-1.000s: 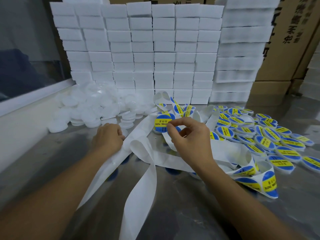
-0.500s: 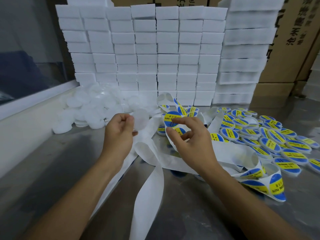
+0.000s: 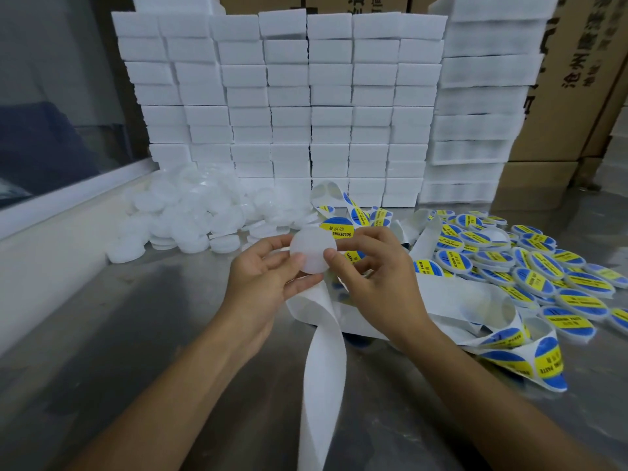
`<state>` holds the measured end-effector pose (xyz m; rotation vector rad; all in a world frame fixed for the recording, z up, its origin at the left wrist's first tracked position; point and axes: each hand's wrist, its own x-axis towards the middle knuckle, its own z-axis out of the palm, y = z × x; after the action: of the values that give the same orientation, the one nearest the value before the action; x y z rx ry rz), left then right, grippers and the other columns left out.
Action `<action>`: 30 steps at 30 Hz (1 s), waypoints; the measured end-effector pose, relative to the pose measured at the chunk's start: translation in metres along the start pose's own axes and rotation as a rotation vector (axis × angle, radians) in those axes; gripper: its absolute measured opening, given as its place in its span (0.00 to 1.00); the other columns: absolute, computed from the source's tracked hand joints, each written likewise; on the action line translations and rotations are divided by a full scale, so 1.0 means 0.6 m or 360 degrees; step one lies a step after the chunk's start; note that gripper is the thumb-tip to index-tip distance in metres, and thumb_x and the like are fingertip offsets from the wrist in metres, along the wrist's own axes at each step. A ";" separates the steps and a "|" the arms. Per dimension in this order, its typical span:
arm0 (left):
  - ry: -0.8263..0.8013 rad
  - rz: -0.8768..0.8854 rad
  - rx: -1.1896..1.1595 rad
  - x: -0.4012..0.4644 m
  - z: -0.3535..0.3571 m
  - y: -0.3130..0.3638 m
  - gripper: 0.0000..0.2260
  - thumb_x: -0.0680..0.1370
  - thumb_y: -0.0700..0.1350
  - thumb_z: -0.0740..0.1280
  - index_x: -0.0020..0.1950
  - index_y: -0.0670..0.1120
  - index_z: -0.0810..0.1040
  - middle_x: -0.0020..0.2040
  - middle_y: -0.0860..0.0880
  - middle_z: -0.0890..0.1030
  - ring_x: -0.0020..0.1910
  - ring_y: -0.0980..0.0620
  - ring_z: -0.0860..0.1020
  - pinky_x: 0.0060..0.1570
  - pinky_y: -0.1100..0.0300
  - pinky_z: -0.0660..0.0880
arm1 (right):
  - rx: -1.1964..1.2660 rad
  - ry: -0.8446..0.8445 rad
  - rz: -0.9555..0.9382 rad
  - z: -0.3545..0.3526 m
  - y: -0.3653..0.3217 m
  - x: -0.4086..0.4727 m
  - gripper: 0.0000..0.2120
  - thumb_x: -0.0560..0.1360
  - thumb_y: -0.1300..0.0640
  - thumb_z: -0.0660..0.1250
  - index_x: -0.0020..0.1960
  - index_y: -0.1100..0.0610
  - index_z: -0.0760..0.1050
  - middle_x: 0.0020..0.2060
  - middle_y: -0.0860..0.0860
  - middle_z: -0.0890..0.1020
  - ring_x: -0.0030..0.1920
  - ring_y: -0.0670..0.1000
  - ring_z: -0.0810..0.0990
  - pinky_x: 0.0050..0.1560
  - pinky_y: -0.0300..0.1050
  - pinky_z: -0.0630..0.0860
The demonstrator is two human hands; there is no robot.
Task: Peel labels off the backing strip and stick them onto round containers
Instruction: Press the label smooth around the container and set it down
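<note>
My left hand grips a plain white round container by its edge, held up over the metal table. My right hand touches the container's right edge with its thumb and pinches a round blue-and-yellow label, which stands just behind the container's top edge. The white backing strip trails from under my hands toward me. Its far part, with labels on it, curls at the right.
A heap of unlabelled white containers lies at the back left. Several labelled containers spread over the right of the metal table. A wall of stacked white blocks and cardboard boxes stands behind.
My left hand picked a white container from the pile and brought it to the middle. My right hand peeled a label off the strip and carried it up behind the container.
</note>
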<state>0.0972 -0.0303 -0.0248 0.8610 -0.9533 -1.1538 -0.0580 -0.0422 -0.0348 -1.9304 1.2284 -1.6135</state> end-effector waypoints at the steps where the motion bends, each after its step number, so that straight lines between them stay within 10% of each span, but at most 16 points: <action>1: -0.0002 -0.0007 0.0003 0.000 0.000 -0.001 0.07 0.77 0.32 0.66 0.52 0.41 0.78 0.44 0.43 0.86 0.44 0.44 0.85 0.40 0.57 0.82 | -0.0003 0.0023 -0.0027 0.000 0.000 0.000 0.05 0.74 0.53 0.73 0.50 0.51 0.83 0.52 0.49 0.76 0.45 0.49 0.81 0.40 0.29 0.73; 8: 0.0122 -0.0025 -0.0064 0.006 -0.008 0.001 0.06 0.78 0.31 0.65 0.50 0.41 0.78 0.39 0.45 0.86 0.40 0.46 0.86 0.37 0.59 0.81 | -0.0055 0.0259 0.0027 -0.004 0.011 0.009 0.16 0.76 0.61 0.70 0.63 0.54 0.79 0.40 0.39 0.79 0.40 0.40 0.77 0.42 0.29 0.71; 16: 0.0155 -0.0017 -0.0073 0.007 -0.013 0.001 0.06 0.78 0.31 0.65 0.50 0.41 0.78 0.38 0.46 0.86 0.39 0.46 0.85 0.38 0.58 0.82 | -0.0072 0.0335 0.0055 -0.014 0.010 0.011 0.04 0.76 0.60 0.71 0.47 0.52 0.82 0.36 0.36 0.81 0.40 0.37 0.80 0.39 0.27 0.71; 21: 0.0203 -0.0077 -0.0093 0.012 -0.017 -0.002 0.07 0.77 0.31 0.66 0.51 0.41 0.79 0.48 0.39 0.83 0.43 0.44 0.85 0.44 0.53 0.83 | -0.0102 0.0302 0.0064 -0.016 0.009 0.012 0.04 0.75 0.58 0.72 0.44 0.50 0.81 0.52 0.44 0.75 0.45 0.40 0.81 0.44 0.37 0.75; 30: 0.0171 -0.0131 -0.0264 0.011 -0.019 -0.005 0.06 0.73 0.33 0.70 0.50 0.38 0.80 0.42 0.44 0.86 0.41 0.48 0.85 0.40 0.57 0.82 | 0.0547 0.0358 0.0425 -0.030 -0.008 0.025 0.05 0.74 0.61 0.72 0.43 0.52 0.83 0.34 0.45 0.85 0.35 0.41 0.81 0.36 0.31 0.76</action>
<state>0.1078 -0.0369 -0.0306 0.8253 -0.7296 -1.2262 -0.0729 -0.0463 -0.0166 -1.3481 1.1411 -1.7923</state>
